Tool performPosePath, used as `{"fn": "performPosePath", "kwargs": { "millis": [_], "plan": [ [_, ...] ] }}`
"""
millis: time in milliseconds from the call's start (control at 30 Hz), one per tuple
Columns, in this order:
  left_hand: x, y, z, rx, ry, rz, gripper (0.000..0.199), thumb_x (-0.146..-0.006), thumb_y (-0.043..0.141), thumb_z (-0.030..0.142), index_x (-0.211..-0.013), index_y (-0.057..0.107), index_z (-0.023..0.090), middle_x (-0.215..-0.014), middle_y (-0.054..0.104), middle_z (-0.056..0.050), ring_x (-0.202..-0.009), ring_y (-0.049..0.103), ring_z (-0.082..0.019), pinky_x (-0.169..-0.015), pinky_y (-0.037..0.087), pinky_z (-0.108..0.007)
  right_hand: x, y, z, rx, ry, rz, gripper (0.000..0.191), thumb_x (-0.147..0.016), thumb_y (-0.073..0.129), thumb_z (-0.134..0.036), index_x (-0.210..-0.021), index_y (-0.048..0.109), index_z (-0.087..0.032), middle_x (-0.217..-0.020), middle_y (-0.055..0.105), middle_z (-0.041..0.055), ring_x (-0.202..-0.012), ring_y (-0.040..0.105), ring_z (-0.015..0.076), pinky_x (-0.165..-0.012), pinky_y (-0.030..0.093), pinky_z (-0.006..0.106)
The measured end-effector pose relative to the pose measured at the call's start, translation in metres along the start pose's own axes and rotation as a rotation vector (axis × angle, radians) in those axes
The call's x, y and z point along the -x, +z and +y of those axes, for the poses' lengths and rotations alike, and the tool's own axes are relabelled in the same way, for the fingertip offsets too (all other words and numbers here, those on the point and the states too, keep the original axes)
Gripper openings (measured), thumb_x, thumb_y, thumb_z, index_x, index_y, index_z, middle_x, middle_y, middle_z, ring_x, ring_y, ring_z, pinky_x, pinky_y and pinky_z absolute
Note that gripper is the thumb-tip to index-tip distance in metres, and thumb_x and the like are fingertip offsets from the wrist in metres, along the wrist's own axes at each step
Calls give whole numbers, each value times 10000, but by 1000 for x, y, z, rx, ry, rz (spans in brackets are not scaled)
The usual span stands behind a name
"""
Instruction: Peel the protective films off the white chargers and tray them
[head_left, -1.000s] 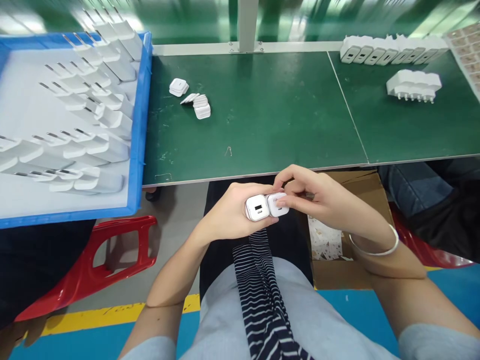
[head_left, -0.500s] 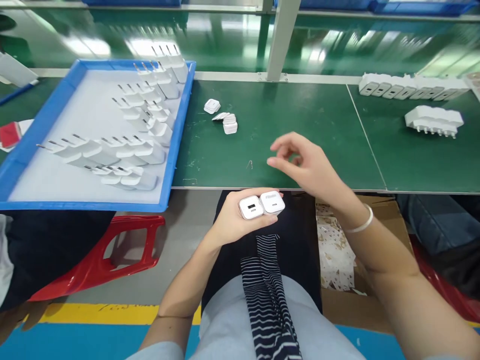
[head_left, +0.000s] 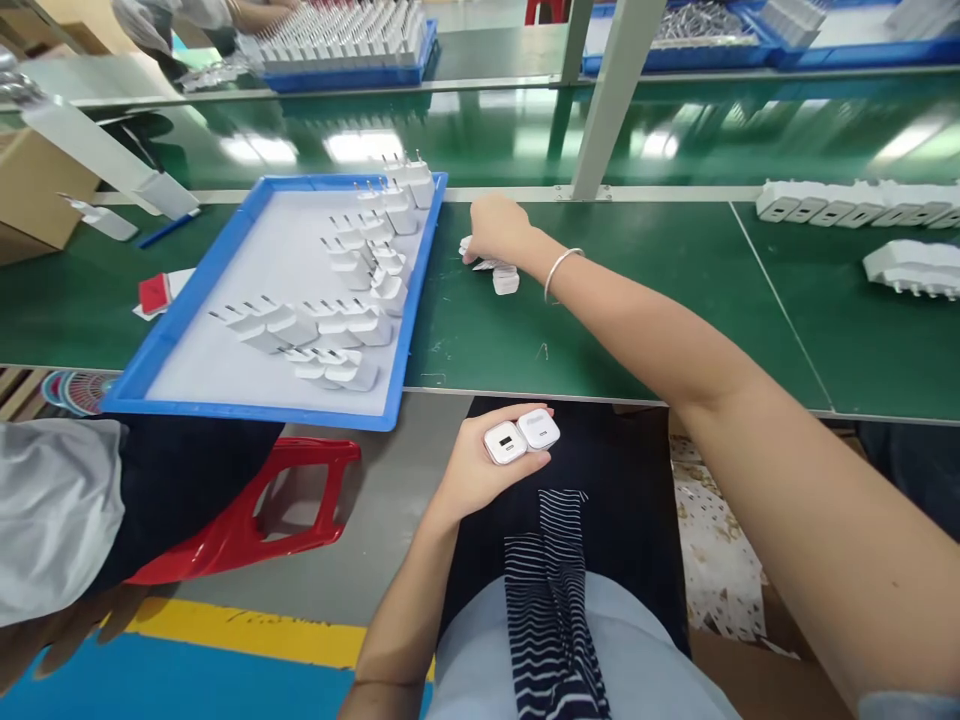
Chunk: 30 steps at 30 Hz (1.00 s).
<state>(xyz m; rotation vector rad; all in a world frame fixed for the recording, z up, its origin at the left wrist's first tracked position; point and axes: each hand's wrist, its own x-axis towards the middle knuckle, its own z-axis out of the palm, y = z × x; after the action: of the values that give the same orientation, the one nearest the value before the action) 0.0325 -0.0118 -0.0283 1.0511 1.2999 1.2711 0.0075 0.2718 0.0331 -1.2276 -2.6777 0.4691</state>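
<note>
My left hand (head_left: 487, 455) holds two white chargers side by side over my lap, their port ends facing up. One charger (head_left: 505, 443) shows a dark USB slot and a smaller port; the other (head_left: 539, 429) has a single small port and faint marking. Stretched out over the green bench, my right hand (head_left: 499, 232) has its fingers closed down at a small white square piece (head_left: 465, 246), partly hidden beneath them. Beside it lie more small white pieces (head_left: 506, 280) in a leaning stack.
Left of my right hand, a blue-rimmed tray (head_left: 397, 370) carries rows of white plug chargers. More chargers (head_left: 847, 203) line the bench at right. A metal post (head_left: 616, 100) rises behind. A red stool (head_left: 300, 500) and a seated person (head_left: 60, 510) are at left.
My right hand has moved forward and left from above the bench's front to the small white pieces. My left hand keeps both chargers. The view has tilted up and turned left.
</note>
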Motion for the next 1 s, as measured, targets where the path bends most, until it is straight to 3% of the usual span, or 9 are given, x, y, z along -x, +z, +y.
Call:
{"fn": "performPosePath", "kwargs": {
  "millis": [100,233,400,567,800,1000],
  "plan": [
    [4,-6,-1,12,-2,11,437,-703,870,255,-1113,754,159,-1199,763,-136,-1092,736,-271,-942,592,-355,-5,8,-5,58,8,38,289,-709,874,-152,-953,724,-112,-1065,736,150,-1078,666,300,-867,524,360],
    [5,-11,-3,-1,5,18,445,-716,863,268,-1132,748,162,-1208,759,-137,-1102,732,-273,-946,590,-361,-5,7,-5,75,-1,38,268,-762,867,-227,-962,718,-128,-1032,759,121,-1117,650,255,-889,520,317],
    [6,-15,-6,-33,23,36,432,-728,855,286,-1129,748,168,-1211,759,-131,-1108,724,-279,-976,576,-394,-3,-3,-8,91,14,-15,270,-656,901,-110,-868,740,-156,-1029,772,135,-1043,681,318,-868,556,419],
    [7,-18,-6,-25,10,29,428,-724,854,269,-1124,745,163,-1216,756,-131,-1114,723,-273,-973,571,-376,-1,-9,-13,38,44,-15,242,-665,903,-169,-854,753,-150,-920,760,135,-1013,699,368,-857,569,477],
    [9,-20,-7,-36,18,27,411,-728,846,261,-1116,747,168,-1217,755,-131,-1117,720,-277,-982,564,-394,-14,-2,-11,-9,116,-22,348,-640,915,-119,-947,757,-166,-1092,754,168,-1125,659,418,-908,553,574],
    [11,-22,-12,-22,-1,45,427,-728,846,264,-1131,742,171,-1219,755,-129,-1119,723,-277,-970,574,-385,-9,-1,-10,63,94,15,428,-645,864,-92,-1054,744,-135,-1216,720,206,-1113,674,423,-882,572,557]
  ]
}}
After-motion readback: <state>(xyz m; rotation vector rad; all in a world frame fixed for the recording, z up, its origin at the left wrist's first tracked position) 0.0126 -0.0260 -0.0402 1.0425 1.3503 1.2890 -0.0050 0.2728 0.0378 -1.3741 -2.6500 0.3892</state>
